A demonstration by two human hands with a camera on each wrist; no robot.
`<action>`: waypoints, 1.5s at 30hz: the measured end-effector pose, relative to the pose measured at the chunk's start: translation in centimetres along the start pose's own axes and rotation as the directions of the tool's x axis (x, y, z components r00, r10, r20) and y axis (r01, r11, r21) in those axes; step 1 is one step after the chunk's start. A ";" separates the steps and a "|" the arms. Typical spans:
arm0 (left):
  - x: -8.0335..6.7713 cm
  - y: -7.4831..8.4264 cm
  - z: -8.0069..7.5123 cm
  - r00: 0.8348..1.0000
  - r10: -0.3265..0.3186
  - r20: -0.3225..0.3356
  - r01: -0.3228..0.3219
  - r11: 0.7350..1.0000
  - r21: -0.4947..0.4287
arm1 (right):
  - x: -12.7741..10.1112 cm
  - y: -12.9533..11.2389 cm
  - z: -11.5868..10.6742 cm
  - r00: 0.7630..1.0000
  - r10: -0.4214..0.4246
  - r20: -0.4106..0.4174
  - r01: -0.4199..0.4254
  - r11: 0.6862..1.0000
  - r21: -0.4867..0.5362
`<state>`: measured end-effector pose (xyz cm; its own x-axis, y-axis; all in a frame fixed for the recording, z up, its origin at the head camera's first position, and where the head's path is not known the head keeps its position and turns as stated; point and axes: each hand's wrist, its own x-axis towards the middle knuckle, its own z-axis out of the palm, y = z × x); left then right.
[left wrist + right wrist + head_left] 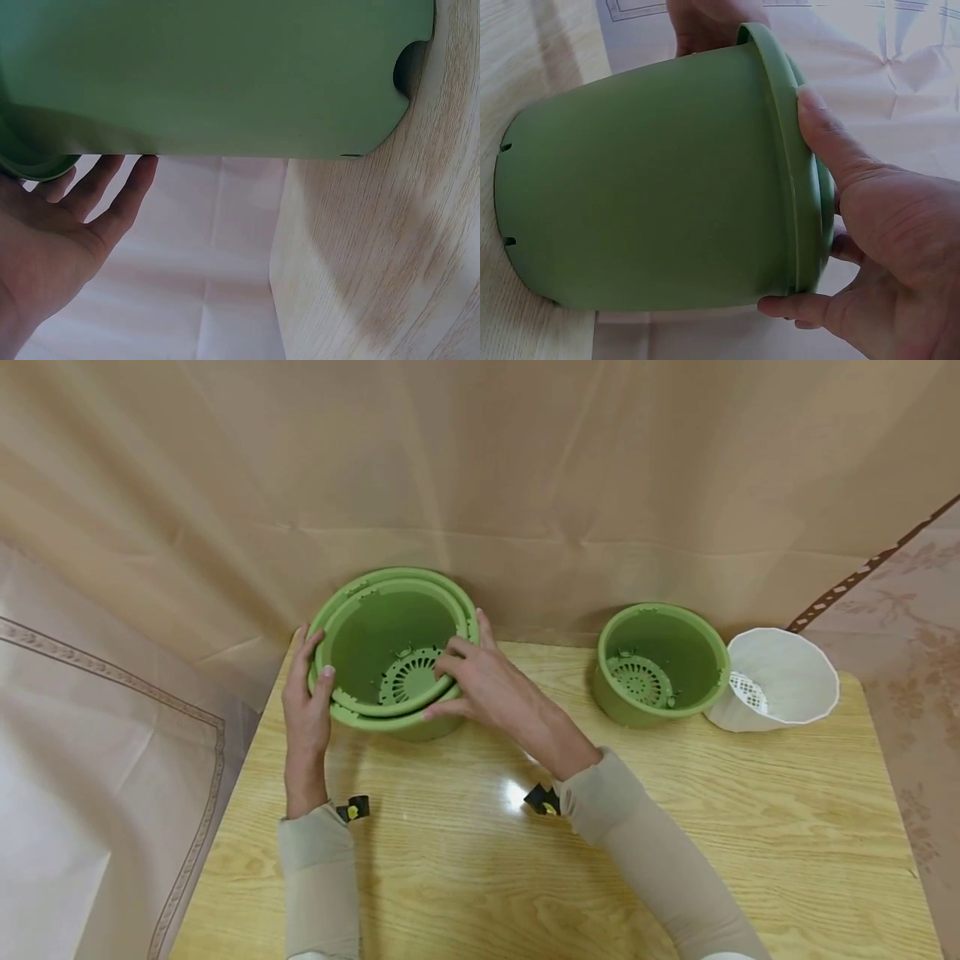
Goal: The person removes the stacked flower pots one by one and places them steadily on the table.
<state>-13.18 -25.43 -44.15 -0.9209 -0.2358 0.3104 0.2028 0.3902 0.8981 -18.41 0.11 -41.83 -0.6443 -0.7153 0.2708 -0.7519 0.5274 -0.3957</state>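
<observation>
Two green pots (393, 652) stand nested one inside the other at the back left of the wooden table (465, 860), tilted toward me. My left hand (307, 693) holds their left rim, with the thumb over the edge and the fingers (112, 187) lying along the outer wall (210, 75). On the right rim, my right hand (480, 685) grips with its fingers inside the inner pot and its thumb (817, 127) along the outside of the rim. The right wrist view shows the outer pot's side (645, 187) with slots at its base.
A third green pot (660, 664) stands at the back right, and a white ribbed pot (772, 681) lies tipped against it. Beige cloth (525, 485) hangs behind and beside the table. The table's left edge (281, 247) is close to my left hand.
</observation>
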 end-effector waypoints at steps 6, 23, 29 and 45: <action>-0.2 -0.1 -0.2 1.000 -0.013 -0.007 0.013 1.000 0.001 | -0.1 0.4 0.8 0.995 -0.021 -0.096 0.023 1.000 0.020; -0.2 -0.2 0.0 1.000 -0.021 -0.003 0.021 1.000 -0.010 | -1.0 1.1 2.0 0.970 -0.011 -0.244 0.028 0.997 0.067; 0.1 -3.2 -0.1 1.000 -0.009 -0.006 0.009 1.000 0.000 | -1.1 1.5 2.5 0.932 -0.047 -0.360 0.098 0.987 0.124; 0.3 -4.6 -0.1 0.997 0.072 -0.022 -0.072 0.997 -0.009 | -0.7 1.7 2.8 0.865 -0.094 -0.494 0.211 0.959 0.187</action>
<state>-14.39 -27.37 -48.20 -0.8965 -0.2264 0.3808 0.2716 0.3981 0.8762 -18.78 0.23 -45.14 -0.5552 -0.4418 0.7047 -0.8314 0.2693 -0.4862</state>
